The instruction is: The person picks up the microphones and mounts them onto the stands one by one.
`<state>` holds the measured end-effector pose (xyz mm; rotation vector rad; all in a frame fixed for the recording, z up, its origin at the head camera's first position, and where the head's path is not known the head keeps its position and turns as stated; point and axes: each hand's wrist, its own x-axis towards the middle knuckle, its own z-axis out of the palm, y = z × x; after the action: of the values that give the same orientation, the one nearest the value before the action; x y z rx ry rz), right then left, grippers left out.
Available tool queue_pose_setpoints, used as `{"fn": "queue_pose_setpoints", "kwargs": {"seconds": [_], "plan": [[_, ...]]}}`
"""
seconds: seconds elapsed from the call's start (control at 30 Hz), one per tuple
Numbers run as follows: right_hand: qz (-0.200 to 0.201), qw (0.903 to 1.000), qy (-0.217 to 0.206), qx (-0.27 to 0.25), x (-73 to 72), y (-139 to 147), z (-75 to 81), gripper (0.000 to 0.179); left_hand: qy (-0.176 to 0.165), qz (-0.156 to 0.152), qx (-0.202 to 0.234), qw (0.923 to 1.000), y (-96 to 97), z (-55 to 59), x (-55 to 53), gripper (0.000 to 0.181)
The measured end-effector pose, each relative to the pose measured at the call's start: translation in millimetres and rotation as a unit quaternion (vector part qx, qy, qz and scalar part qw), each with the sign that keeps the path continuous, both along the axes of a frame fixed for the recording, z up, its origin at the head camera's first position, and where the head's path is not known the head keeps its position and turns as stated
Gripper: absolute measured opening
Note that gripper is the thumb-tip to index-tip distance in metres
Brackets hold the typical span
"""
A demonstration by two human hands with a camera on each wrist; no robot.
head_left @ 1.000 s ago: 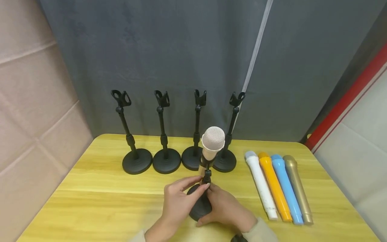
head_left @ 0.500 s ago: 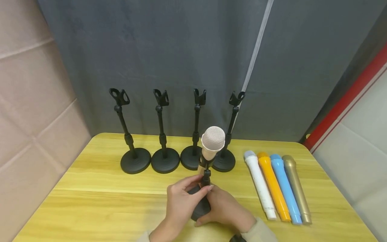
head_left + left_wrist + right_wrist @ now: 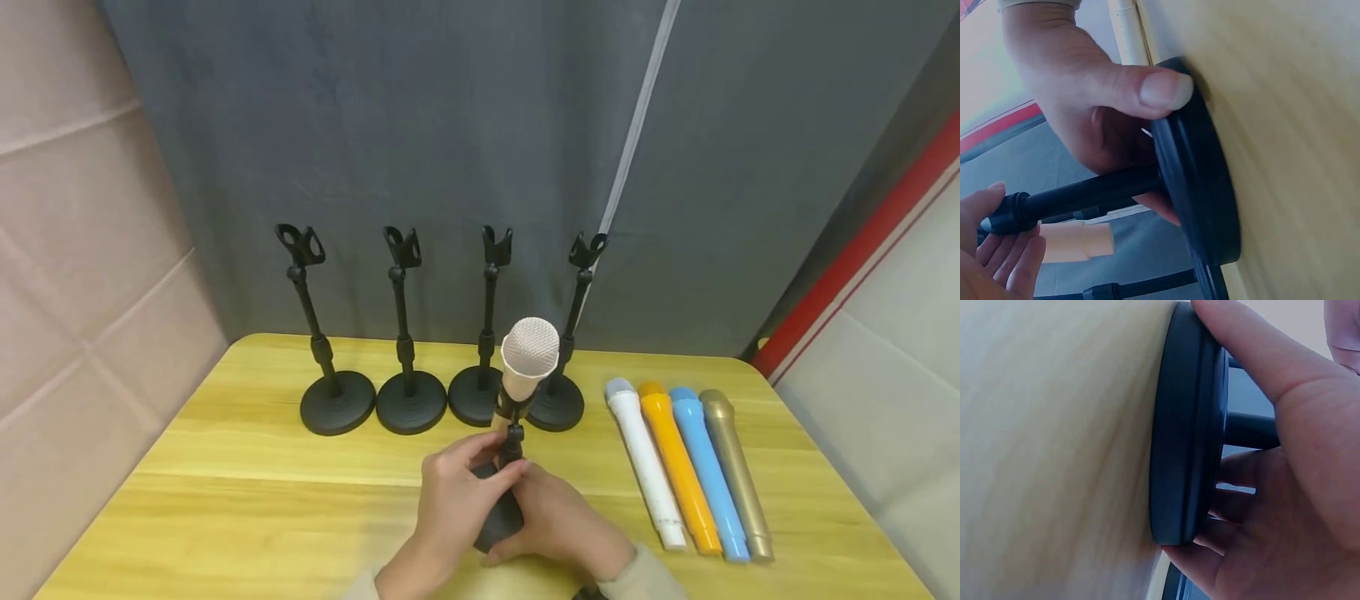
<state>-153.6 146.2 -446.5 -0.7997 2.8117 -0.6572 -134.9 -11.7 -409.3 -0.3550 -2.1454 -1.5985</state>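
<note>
A pale pink microphone [image 3: 529,354] sits head up in the clip of a black desktop microphone stand, near the table's front. My left hand [image 3: 453,504] pinches the collar [image 3: 1013,214] on the stand's pole between thumb and fingers. Lower down, my right hand [image 3: 564,517] grips the stand's round base [image 3: 1185,437], thumb on one side of the rim and fingers spread around the other. In the left wrist view, the microphone's lower handle [image 3: 1075,240] shows beyond the pole. The base stands flat on the wooden table, partly covered by both hands in the head view.
Several black microphone stands [image 3: 337,402] with vacant clips line the table's back. To the right lie a white microphone [image 3: 647,467], an orange one [image 3: 680,471], a blue one [image 3: 709,475] and a gold one [image 3: 738,475], side by side. A grey curtain [image 3: 420,125] hangs behind.
My left hand has turned and shifted slightly right around the collar, its thumb coming nearer my right hand. My right hand stays on the base, and the microphone keeps its place.
</note>
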Motion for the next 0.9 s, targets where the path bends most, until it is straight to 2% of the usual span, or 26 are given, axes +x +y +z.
{"fn": "queue_pose_setpoints", "kwargs": {"seconds": [0.07, 0.17, 0.3, 0.43, 0.6, 0.73, 0.9], "plan": [[-0.002, 1.0, 0.0, 0.005, 0.4, 0, -0.1, 0.118, -0.014, -0.014, 0.001, 0.9998, -2.0, 0.7, -1.3, 0.031], [-0.004, 0.9999, -0.004, 0.013, 0.1, 0, 0.1, 0.117, -0.045, -0.054, 0.014, 0.9974, -6.5, 0.6, -5.4, 0.031], [-0.003, 0.9995, -0.014, 0.029, -1.0, -1, 1.1, 0.116, -0.097, -0.124, 0.026, 0.9872, -15.8, -0.5, -14.2, 0.031], [-0.002, 0.9989, -0.02, 0.043, -1.4, -1, 1.8, 0.115, -0.129, -0.203, 0.013, 0.9705, -26.2, -1.8, -25.2, 0.033], [0.005, 0.9989, -0.011, 0.045, -1.6, -1, 1.6, 0.113, -0.152, -0.29, 0.005, 0.9447, -35.6, -2.2, -40.3, 0.034], [0.009, 0.9988, -0.016, 0.045, -2.0, -1, 2.2, 0.112, -0.15, -0.343, 0.005, 0.9274, -41.1, -2.2, -51.2, 0.032], [0.003, 0.9984, -0.029, 0.048, -1.8, -1, 4.1, 0.115, -0.14, -0.392, -0.007, 0.909, -44.9, -1.3, -62.8, 0.031]]}}
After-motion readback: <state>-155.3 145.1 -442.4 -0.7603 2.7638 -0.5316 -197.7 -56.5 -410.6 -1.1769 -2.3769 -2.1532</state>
